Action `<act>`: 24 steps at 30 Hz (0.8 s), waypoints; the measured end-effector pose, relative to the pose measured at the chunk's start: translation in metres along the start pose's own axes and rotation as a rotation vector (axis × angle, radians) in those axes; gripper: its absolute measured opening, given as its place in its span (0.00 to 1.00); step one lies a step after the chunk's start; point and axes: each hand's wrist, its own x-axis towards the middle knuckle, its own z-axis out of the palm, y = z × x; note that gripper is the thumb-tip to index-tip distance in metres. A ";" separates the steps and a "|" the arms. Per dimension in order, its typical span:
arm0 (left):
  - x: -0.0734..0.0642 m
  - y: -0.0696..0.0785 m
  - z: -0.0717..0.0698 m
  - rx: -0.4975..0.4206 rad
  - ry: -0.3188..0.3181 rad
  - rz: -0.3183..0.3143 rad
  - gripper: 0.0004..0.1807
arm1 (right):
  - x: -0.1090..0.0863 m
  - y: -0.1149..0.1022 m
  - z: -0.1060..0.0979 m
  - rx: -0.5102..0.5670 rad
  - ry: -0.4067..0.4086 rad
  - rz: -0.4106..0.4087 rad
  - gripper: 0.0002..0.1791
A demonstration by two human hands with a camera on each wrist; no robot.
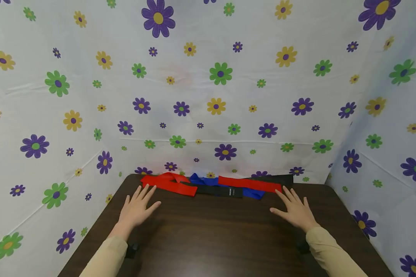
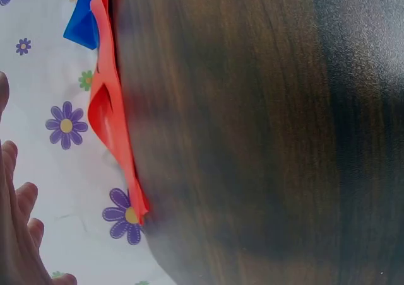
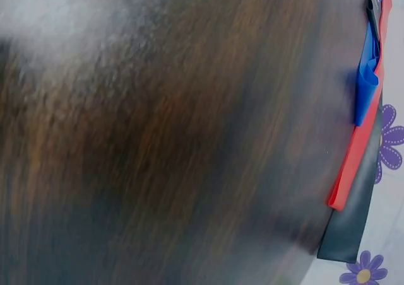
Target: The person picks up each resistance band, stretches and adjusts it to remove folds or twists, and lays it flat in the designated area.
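Flat stretchy bands lie in a loose, overlapping row along the table's far edge. At the left end is a red band point(image 1: 170, 185), folded over itself, also in the left wrist view point(image 2: 112, 118). A black band point(image 1: 215, 190) with small white print crosses the middle over a blue band point(image 1: 254, 193). Toward the right a red strip point(image 1: 248, 183) lies over another black end point(image 1: 287, 179). My left hand point(image 1: 136, 209) spreads its fingers just nearer than the left red band. My right hand point(image 1: 296, 211), fingers spread, is near the right red end. Neither hand holds anything; contact cannot be told.
The dark wood-grain table point(image 1: 211, 234) has rounded far corners. White cloth with purple, green and yellow flowers point(image 1: 208, 88) rises behind it and on both sides. A dark object point(image 1: 131, 251) shows at the left wrist, another point(image 1: 302, 246) at the right.
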 end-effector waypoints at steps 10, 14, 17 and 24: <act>0.010 0.004 0.006 -0.060 0.051 0.001 0.39 | 0.005 -0.011 0.001 0.036 -0.022 -0.015 0.48; 0.021 0.014 0.010 -0.079 0.044 0.007 0.37 | 0.012 -0.024 0.007 0.070 -0.028 -0.032 0.47; 0.027 0.021 0.014 -0.094 0.030 0.008 0.37 | 0.020 -0.034 0.013 0.086 -0.007 -0.060 0.46; 0.038 0.037 0.023 -0.164 -0.002 0.025 0.36 | 0.039 -0.058 0.028 0.145 -0.011 -0.094 0.38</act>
